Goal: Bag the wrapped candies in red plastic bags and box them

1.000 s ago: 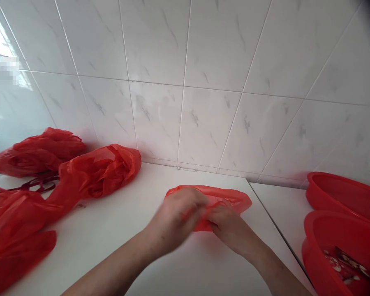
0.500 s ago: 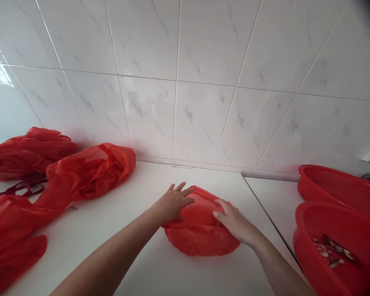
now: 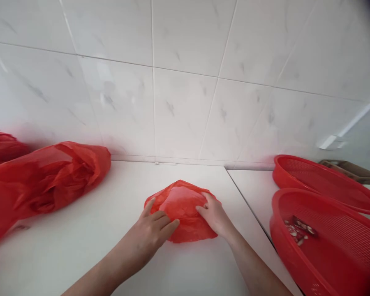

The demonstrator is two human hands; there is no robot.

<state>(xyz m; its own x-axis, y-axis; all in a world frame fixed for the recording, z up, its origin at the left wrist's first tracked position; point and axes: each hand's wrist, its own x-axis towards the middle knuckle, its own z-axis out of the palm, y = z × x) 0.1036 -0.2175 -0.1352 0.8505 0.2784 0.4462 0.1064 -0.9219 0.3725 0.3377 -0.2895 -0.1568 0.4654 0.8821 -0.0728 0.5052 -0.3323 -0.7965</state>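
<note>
A red plastic bag [image 3: 185, 209] lies on the white tabletop in front of me, its mouth spread and facing up toward me. My left hand [image 3: 156, 230] is over the bag's left side; one finger points out along the rim while the others bend, apart from each other, and no grip shows. At the right rim, my right hand [image 3: 214, 213] has its thumb inside the mouth and its fingers around the edge, partly hidden by the film. Whether anything is inside the bag, I cannot make out.
Crumpled red plastic bags [image 3: 58, 176] lie along the left against the tiled wall [image 3: 185, 102]. A red plastic basket [image 3: 283, 246] on the right holds small wrapped packets [image 3: 300, 230]. Behind it are another red basket [image 3: 276, 174] and a brown tray [image 3: 351, 170]. A seam crosses the tabletop.
My view has swung right. My left hand has gone from spread fingers to mostly bent ones at the bag's left rim. The bag's mouth is wider, and my right hand stays at its edge.
</note>
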